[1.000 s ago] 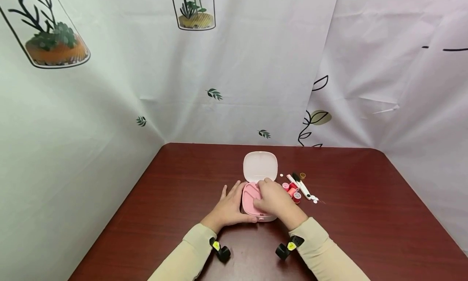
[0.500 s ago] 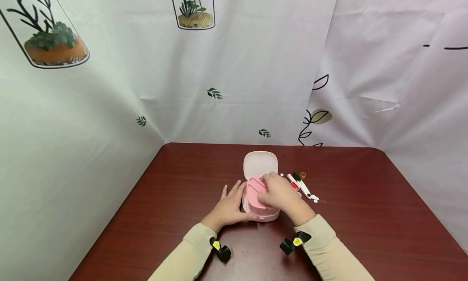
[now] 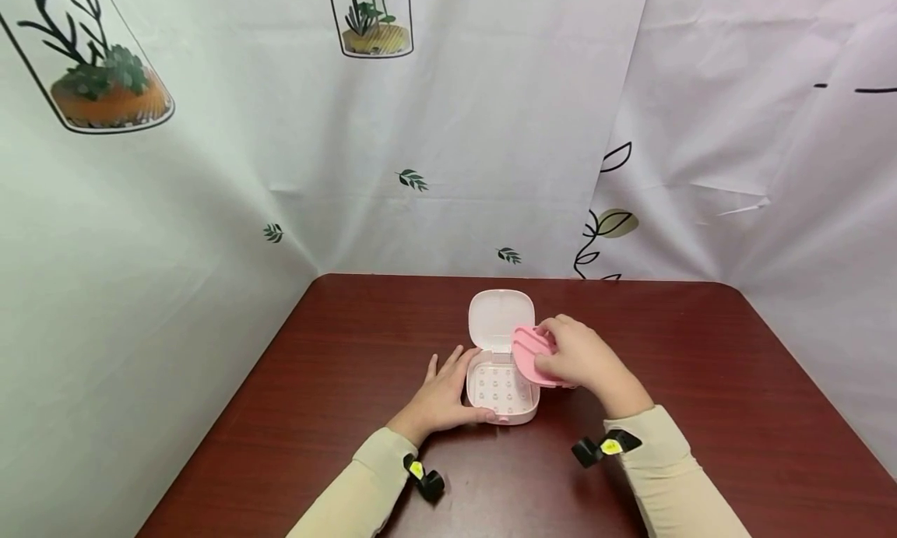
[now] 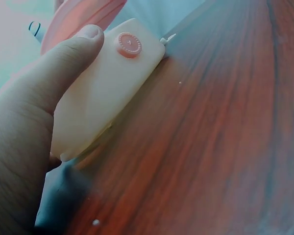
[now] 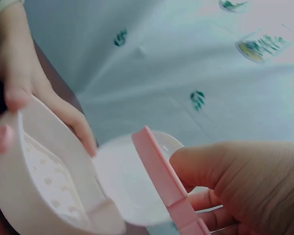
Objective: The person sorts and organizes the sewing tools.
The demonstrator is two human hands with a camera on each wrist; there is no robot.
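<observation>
A pale pink sewing box (image 3: 522,420) stands on the table with its whitish lid (image 3: 501,316) raised at the back. Small raised dots cover its floor. My left hand (image 3: 441,398) holds the box at its left side, thumb at the front near the round pink clasp (image 4: 129,45) and fingers along the side. My right hand (image 3: 585,359) pinches a pink inner tray (image 3: 529,355) between thumb and fingers. The tray hangs above the box's right side, and in the right wrist view the pink tray (image 5: 159,166) appears edge-on. Whatever lies under the right hand is hidden.
The dark red-brown wooden table (image 3: 378,320) extends on both sides of the box. A white curtain (image 3: 448,133) printed with plants hangs behind the table's far edge. Black wrist cameras sit on both sleeves.
My right hand has lifted the pink tray out of the box and carried it right, baring the dotted floor. The spools and small tools at right are now covered. The left hand stays put.
</observation>
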